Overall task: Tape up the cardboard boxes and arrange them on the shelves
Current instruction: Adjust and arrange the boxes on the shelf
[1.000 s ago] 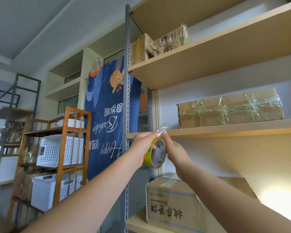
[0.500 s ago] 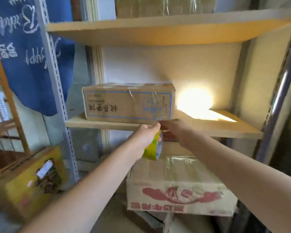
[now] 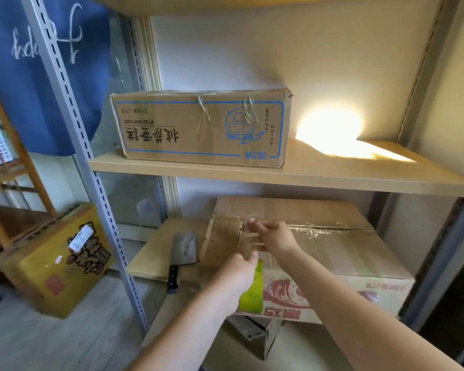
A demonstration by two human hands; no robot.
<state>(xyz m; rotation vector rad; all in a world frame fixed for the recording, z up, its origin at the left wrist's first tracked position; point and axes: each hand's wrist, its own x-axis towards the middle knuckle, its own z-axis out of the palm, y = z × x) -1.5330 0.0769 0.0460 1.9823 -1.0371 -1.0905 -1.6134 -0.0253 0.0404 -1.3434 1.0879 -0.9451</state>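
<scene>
Left hand (image 3: 239, 274): curled round the yellow-green tape roll (image 3: 249, 293), held just in front of the big box on the lower shelf.
Right hand (image 3: 272, 238): fingers pinched on the free end of the tape, low over the box's top near its left end; whether the strip is already stuck down I cannot tell.
What changed: a second ago both hands worked the roll up at the higher shelves; half a second ago they were passing the middle shelf; now they are down at the big box (image 3: 332, 253).
What that means: taping of this box looks about to begin, probably along its top seam, which already carries clear tape.
Upper box (image 3: 198, 129): sits taped on the middle shelf (image 3: 332, 178); upside-down blue print, "PI SA DAN GAO" readable.
Big box print: red, too blurred to read.
Cleaver (image 3: 181, 253): lies on the lower shelf, just beside the big box.
Yellow box (image 3: 56, 261): on the floor, lettering unreadable.
</scene>
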